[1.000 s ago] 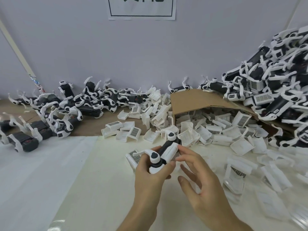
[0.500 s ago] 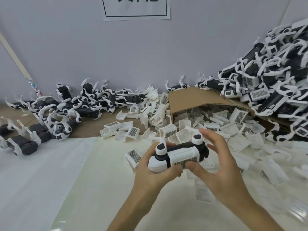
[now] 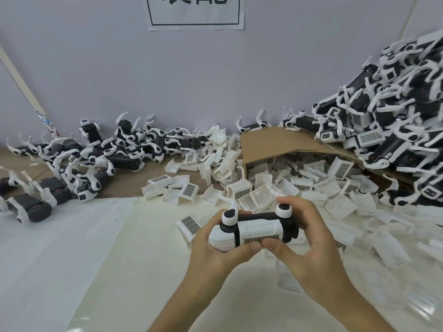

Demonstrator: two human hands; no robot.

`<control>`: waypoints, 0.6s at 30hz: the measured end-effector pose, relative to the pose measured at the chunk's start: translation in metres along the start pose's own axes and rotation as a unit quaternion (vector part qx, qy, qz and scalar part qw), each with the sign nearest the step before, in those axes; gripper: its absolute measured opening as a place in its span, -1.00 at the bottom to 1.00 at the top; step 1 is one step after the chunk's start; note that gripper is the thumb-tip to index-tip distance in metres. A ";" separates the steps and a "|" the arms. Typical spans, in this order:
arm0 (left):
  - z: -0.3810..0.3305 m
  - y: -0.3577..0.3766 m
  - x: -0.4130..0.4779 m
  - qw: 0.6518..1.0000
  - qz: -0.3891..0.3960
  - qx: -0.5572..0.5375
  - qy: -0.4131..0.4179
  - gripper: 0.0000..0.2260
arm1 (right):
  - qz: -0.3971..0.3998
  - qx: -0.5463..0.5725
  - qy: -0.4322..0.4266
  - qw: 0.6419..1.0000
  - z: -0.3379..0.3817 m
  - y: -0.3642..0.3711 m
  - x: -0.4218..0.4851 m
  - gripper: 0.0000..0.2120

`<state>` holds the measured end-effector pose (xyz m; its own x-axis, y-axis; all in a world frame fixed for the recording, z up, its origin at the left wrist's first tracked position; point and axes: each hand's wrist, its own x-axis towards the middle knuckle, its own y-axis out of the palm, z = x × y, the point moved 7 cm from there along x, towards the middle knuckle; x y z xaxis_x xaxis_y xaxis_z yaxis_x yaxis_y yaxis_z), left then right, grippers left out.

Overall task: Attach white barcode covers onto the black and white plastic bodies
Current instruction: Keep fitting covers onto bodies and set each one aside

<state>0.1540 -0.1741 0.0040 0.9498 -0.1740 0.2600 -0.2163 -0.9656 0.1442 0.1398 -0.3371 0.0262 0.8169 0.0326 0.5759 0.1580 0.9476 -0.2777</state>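
Both hands were on one black and white plastic body [image 3: 291, 232], held level well in front of the cardboard box [image 3: 282, 142], on the person's side of it. Left hand [image 3: 215, 248] gripped the white end, fingers curled round the back; right hand [image 3: 311, 243] gripped the black end, same wrap. White barcode cover [image 3: 260, 230] sat on the middle of the body, between the hands, grid facing the person, both thumbs [image 3: 249, 246] touching side by side at its lower edge. Step, as I read it: seating the cover. Doing it well means pressing evenly along that edge, fingers behind as a backstop, then checking it sits flush at both ends. Couldn't tell if it had clicked home. Best not to lean on the round knobs [image 3: 230, 215] on top. Loose covers [image 3: 299, 185] spilled from the box mouth; heaps of bodies lay left of the box [image 3: 107, 159] and right of it [image 3: 388, 116].
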 end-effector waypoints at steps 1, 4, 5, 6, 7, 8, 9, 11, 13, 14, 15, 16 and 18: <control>0.000 0.000 0.000 1.000 -0.002 -0.001 0.003 -0.65 | -0.002 0.002 0.000 1.000 0.000 0.000 -0.001 -0.51; -0.002 0.001 0.000 1.000 0.007 -0.006 0.011 -0.67 | -0.008 0.000 -0.008 1.000 0.003 0.002 -0.002 -0.51; -0.003 0.001 0.000 1.000 0.012 -0.007 0.012 -0.67 | -0.009 -0.002 -0.013 1.000 0.003 0.002 -0.002 -0.51; -0.003 0.001 0.000 1.000 0.017 -0.008 0.012 -0.67 | -0.009 -0.004 -0.017 1.000 0.004 0.002 -0.002 -0.51; -0.003 0.000 0.000 1.000 0.022 -0.007 0.010 -0.67 | -0.010 -0.005 -0.022 1.000 0.005 0.001 -0.002 -0.51; -0.003 -0.001 0.001 1.000 0.026 -0.003 0.008 -0.66 | -0.009 -0.008 -0.028 1.000 0.005 0.000 -0.002 -0.51; -0.003 -0.002 0.002 1.000 0.028 0.006 0.009 -0.65 | -0.005 -0.011 -0.031 0.999 0.005 -0.001 -0.001 -0.51; -0.003 -0.004 0.003 0.999 0.031 0.033 0.017 -0.62 | 0.020 -0.017 -0.029 0.999 0.005 -0.003 0.001 -0.50; -0.005 -0.003 0.002 0.997 0.036 0.065 0.033 -0.62 | 0.053 -0.021 -0.021 0.998 0.004 -0.002 0.002 -0.48; -0.007 -0.001 0.002 0.995 0.040 0.079 0.043 -0.63 | 0.064 -0.025 -0.019 0.997 0.003 -0.001 0.003 -0.49; -0.008 0.000 0.001 0.994 0.045 0.089 0.055 -0.64 | 0.068 -0.030 -0.017 0.997 0.003 -0.001 0.003 -0.50; -0.010 0.001 0.001 0.992 0.047 0.096 0.064 -0.65 | 0.068 -0.030 -0.013 0.997 0.002 0.000 0.003 -0.52; -0.010 0.002 0.001 0.991 0.045 0.106 0.073 -0.67 | 0.060 -0.028 -0.008 0.998 0.001 0.001 0.003 -0.56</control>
<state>0.1524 -0.1741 0.0137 0.8825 -0.2459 0.4010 -0.2309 -0.9691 -0.0863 0.1422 -0.3360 0.0282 0.8226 0.1513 0.5481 0.0896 0.9174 -0.3877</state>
